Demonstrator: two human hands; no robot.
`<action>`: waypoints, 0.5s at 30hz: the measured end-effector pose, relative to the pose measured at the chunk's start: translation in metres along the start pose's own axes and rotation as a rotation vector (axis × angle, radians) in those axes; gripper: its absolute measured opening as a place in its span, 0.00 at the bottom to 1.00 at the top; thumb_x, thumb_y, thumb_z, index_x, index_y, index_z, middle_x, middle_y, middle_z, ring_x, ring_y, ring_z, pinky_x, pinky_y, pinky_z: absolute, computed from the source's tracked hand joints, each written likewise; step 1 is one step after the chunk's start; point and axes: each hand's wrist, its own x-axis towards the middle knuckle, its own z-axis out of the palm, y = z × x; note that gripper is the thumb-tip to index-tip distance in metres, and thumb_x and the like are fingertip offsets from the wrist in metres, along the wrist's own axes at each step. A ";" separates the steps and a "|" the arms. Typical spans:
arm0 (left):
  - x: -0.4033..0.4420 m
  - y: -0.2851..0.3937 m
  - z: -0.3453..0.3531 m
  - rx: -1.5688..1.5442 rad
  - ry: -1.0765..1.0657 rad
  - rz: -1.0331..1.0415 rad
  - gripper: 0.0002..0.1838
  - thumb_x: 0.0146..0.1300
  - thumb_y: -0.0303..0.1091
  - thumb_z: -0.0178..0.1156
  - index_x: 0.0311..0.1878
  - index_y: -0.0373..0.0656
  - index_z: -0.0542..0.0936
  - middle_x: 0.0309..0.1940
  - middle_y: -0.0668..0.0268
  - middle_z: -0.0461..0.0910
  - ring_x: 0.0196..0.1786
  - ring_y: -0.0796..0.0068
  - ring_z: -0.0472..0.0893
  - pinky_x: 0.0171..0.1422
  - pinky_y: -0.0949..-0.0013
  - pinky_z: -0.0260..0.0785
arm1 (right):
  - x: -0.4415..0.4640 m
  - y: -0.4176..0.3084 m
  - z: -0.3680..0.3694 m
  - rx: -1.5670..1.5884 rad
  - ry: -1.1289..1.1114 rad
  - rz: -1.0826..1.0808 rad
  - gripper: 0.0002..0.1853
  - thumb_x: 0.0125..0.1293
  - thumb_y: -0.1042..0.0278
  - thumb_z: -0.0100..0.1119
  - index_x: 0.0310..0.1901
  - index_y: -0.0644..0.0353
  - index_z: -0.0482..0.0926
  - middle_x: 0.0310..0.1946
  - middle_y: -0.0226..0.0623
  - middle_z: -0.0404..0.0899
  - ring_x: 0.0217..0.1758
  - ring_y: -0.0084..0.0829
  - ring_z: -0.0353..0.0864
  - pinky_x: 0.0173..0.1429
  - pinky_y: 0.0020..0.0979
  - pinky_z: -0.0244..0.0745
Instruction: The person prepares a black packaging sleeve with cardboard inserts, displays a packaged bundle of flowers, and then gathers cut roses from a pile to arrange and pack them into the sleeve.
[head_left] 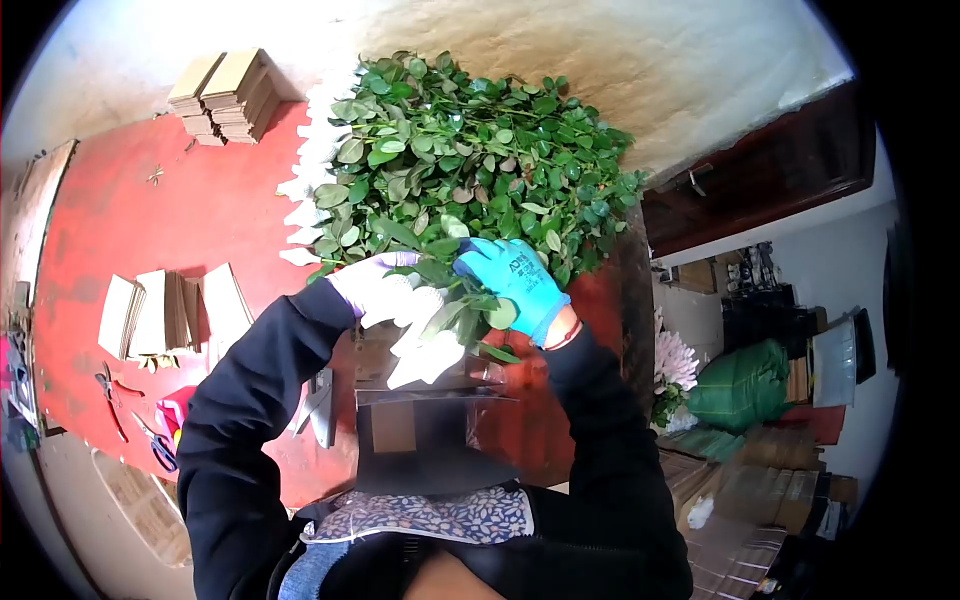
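My left hand [360,282], in a pale lilac glove, is closed around a small bunch of leafy flower stems near their heads. White sleeves [430,362] cover those heads, which hang toward me. In a blue work glove, my right hand [515,285] grips the stems and green leaves of the same bunch from the right; its fingertips are partly hidden by leaves. Just beyond both hands lies a big pile of leafy stems [480,150], with white-wrapped heads [315,170] lined up along its left side.
On the red table [220,200] stand cardboard stacks [232,100] at the back and cardboard pieces [155,315] at left. Pliers [116,400] and scissors [156,440] lie near the front left. A dark stand [430,445] is before me. A green sack [740,385] sits at right.
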 end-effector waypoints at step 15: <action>0.004 -0.004 -0.041 0.866 0.418 0.052 0.18 0.57 0.27 0.57 0.52 0.39 0.79 0.32 0.55 0.82 0.32 0.63 0.83 0.41 0.65 0.74 | -0.103 0.061 -0.094 0.798 1.181 0.264 0.19 0.64 0.58 0.47 0.52 0.58 0.73 0.51 0.42 0.75 0.53 0.45 0.73 0.57 0.42 0.66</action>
